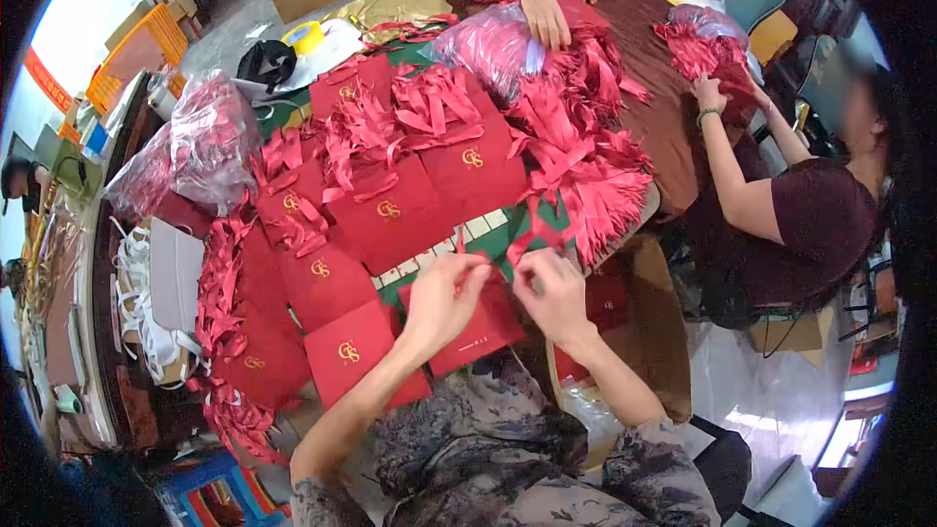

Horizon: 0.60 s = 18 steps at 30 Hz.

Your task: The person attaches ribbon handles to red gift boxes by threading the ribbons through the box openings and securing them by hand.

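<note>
Both hands are over a red bag (473,340) at the near table edge. My left hand (446,295) pinches a thin red ribbon (462,246) at the bag's top. My right hand (549,293) is closed at the bag's upper right, with red ribbon (535,234) rising beside its fingers. Left of them lies a flat red bag (359,349) with a gold logo. Beyond the hands, a row of pale rectangular pieces (429,256) lies on the green surface. More red bags (388,207) with gold logos and ribbon handles are spread behind it.
A large heap of red ribbons (595,181) lies to the right. Below it stands an open cardboard box (649,317). Plastic-wrapped bundles (210,132) sit at the left. One co-worker (815,200) handles red ribbons at the right; another person's hand (544,12) reaches in at the far side.
</note>
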Motion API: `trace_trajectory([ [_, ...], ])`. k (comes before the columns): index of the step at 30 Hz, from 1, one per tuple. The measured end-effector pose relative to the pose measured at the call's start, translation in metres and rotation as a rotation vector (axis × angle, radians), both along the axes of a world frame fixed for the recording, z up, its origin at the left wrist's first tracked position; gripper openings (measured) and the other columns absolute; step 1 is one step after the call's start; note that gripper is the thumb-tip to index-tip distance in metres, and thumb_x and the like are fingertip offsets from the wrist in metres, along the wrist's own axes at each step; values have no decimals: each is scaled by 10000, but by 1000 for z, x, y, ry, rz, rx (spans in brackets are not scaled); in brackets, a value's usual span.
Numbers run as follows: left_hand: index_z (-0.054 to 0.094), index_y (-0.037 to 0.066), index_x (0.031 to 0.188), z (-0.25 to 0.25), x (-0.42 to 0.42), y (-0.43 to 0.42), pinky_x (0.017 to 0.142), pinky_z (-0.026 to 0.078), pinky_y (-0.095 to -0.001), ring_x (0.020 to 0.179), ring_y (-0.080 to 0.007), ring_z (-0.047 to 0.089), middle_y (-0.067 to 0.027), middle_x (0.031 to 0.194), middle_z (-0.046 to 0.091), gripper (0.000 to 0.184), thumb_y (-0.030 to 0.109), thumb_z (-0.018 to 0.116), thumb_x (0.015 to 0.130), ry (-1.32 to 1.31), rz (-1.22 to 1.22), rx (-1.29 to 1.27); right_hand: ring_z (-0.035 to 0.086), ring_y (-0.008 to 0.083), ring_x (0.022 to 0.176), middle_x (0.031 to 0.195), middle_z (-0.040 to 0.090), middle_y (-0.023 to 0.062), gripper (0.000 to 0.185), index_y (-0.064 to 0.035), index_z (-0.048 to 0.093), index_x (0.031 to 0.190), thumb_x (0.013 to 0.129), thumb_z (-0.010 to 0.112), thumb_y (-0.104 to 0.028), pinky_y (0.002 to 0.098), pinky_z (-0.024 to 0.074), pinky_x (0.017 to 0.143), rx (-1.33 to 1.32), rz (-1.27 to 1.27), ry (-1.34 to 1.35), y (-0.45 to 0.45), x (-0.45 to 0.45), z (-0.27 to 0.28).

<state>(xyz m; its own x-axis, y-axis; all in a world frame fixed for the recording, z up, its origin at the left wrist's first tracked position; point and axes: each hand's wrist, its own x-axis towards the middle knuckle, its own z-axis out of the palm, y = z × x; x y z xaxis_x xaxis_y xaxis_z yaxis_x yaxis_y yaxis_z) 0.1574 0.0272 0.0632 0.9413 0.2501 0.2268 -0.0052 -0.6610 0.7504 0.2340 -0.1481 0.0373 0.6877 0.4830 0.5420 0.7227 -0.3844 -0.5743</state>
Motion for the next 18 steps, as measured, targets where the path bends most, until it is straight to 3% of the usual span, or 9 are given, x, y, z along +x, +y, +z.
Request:
trace_trajectory([
  [2, 655, -1, 1162, -15, 2, -3, 822, 489, -278, 905, -115, 621, -53, 967, 702, 285, 232, 593, 1010, 233, -141, -444, 646, 258, 793, 837, 626, 73, 219, -58, 592, 840, 717, 760, 7, 356, 513, 708, -34, 34, -125, 1, -11, 3],
  [3, 655, -1, 1162, -14, 3, -5, 822, 489, -278, 905, -115, 621, -53, 967, 702, 285, 232, 593, 1010, 232, -136, -446, 635, 259, 796, 853, 626, 69, 227, -72, 602, 871, 719, 766, -28, 372, 499, 707, -79, 80, -171, 0, -18, 3],
  [6, 647, 6, 1073, -12, 6, -8, 825, 493, -247, 915, -84, 618, -34, 970, 688, 201, 183, 566, 1022, 270, -231, -967, 622, 268, 801, 885, 626, 69, 247, -88, 620, 928, 730, 768, -70, 394, 486, 701, -86, 176, -184, 2, -27, 1],
  [9, 628, 9, 1017, -32, 7, -1, 790, 498, -250, 890, -86, 620, -38, 967, 688, 173, 166, 556, 1022, 190, -167, -905, 627, 303, 839, 954, 629, 110, 233, -62, 634, 1012, 803, 736, -83, 399, 508, 719, -32, 263, -60, 0, -21, -17],
  [10, 619, 9, 993, -29, 6, -2, 735, 500, -247, 839, -90, 623, -42, 919, 686, 171, 162, 547, 1021, 101, -87, -643, 636, 314, 860, 978, 635, 129, 228, -43, 625, 1043, 841, 718, -94, 395, 520, 739, 36, 220, 66, 2, -13, -21],
  [11, 607, 11, 1001, -25, 4, 0, 673, 486, -228, 779, -85, 626, -38, 861, 682, 162, 161, 549, 1016, 119, -46, -575, 645, 325, 882, 1001, 640, 148, 227, -23, 616, 1074, 879, 699, -106, 391, 533, 758, 104, 176, 192, 2, -7, -23],
  [12, 599, 13, 999, -18, 3, 4, 652, 476, -218, 739, -77, 614, -23, 826, 666, 157, 161, 551, 1014, 160, -62, -532, 670, 261, 951, 1108, 659, 165, 329, 1, 560, 1216, 920, 664, -96, 358, 537, 790, 60, 87, 424, -1, -3, -19],
  [15, 584, 19, 994, -13, 2, 17, 615, 454, -205, 668, -61, 584, 4, 769, 630, 144, 158, 551, 1011, 230, -88, -493, 659, 262, 1048, 1254, 618, 188, 481, -9, 446, 1348, 927, 658, -107, 334, 563, 774, 34, 54, 425, -4, 21, -35],
  [18, 576, 26, 988, -4, 1, 21, 582, 431, -208, 630, -50, 553, 25, 736, 594, 127, 148, 548, 1009, 256, -91, -562, 662, 252, 1003, 1173, 629, 168, 526, -24, 432, 1377, 914, 669, -103, 326, 561, 725, 40, 31, 390, -2, 24, -32],
])
